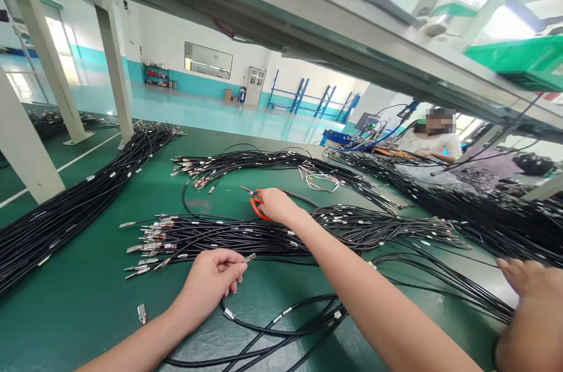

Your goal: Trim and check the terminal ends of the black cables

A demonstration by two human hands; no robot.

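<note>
Between thumb and fingertips, my left hand (pixel 217 275) pinches the end of a black cable, and a small metal connector (pixel 250 257) sticks out past the fingers. The cable (pixel 229 314) hangs down from this hand to the mat. Farther forward, my right hand (pixel 277 205) is closed on an orange-handled tool (pixel 258 208), its narrow tip pointing left. My fingers hide most of the tool, so its exact kind does not show. A bundle of black cables (pixel 246 237) lies under my right forearm, with metal connectors (pixel 153 237) at its left end.
More cable bundles lie at the left (pixel 88 196), back (pixel 246 158) and right (pixel 422 184). A loose connector (pixel 141 313) rests on the green mat (pixel 79 313). Another person's hand (pixel 532 301) is at the right edge. A shelf beam (pixel 281 26) crosses overhead. A co-worker (pixel 433 137) sits beyond.
</note>
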